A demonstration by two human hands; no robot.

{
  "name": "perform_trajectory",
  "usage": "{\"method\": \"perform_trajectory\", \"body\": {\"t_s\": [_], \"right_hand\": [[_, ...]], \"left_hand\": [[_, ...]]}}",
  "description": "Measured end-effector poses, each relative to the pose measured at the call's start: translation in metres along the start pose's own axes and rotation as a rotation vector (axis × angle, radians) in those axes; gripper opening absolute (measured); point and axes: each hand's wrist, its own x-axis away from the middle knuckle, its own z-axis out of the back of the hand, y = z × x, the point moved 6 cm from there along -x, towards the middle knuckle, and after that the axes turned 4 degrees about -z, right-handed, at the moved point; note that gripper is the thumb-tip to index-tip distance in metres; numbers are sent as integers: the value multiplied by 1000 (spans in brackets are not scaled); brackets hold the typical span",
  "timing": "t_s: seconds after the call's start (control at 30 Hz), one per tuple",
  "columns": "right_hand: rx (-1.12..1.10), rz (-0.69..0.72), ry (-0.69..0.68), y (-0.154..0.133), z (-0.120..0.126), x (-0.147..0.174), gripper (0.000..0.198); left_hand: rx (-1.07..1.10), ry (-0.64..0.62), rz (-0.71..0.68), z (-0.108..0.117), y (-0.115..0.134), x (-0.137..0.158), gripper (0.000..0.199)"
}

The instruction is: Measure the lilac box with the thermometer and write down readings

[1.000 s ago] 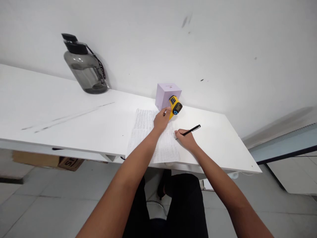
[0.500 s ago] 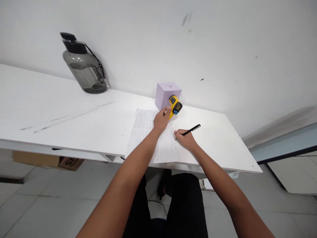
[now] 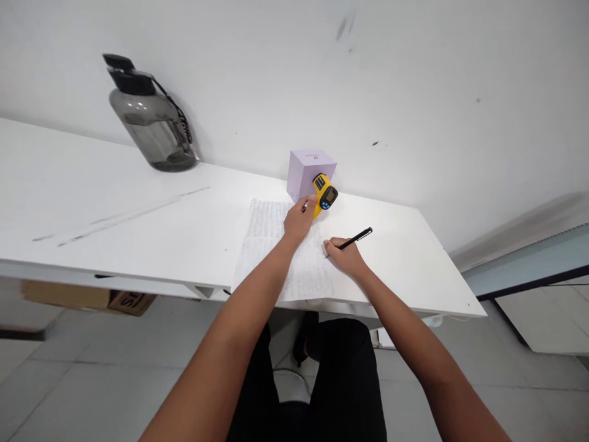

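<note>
My left hand [image 3: 299, 218] is closed around the handle of a yellow and black infrared thermometer [image 3: 325, 191], its small screen facing me. The thermometer's front end is close to a lilac box [image 3: 301, 175] by the wall; whether they touch I cannot tell. Between the fingers of my right hand [image 3: 346, 256] is a black pen [image 3: 355, 239], tilted with its tip down at the right part of a paper sheet [image 3: 264, 224]. Dense handwriting covers the sheet, and my left forearm hides part of it.
A large grey water bottle [image 3: 154, 132] with a black lid stands at the back left of the white table [image 3: 151, 239]. The wall [image 3: 257, 73] runs behind the table. A cardboard box [image 3: 69, 294] lies below at the left, and my legs are under the front edge.
The view has shifted slightly, so the bottle and boxes sit a little higher in the picture. Both hands keep their hold on the thermometer and the pen.
</note>
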Motion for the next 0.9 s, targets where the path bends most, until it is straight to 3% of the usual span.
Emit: {"method": "perform_trajectory", "body": {"t_s": [0.37,0.57,0.9], "right_hand": [[13,5,68,0,3,0,41],[-2,19,-38,3,-2,0,39],[-8,7,59,1,7,-1,41]], "left_hand": [[0,5,15,0,-1,0,62],[-8,7,-2,0,0,0,64],[-3,5,9,0,-1,0,63]]}}
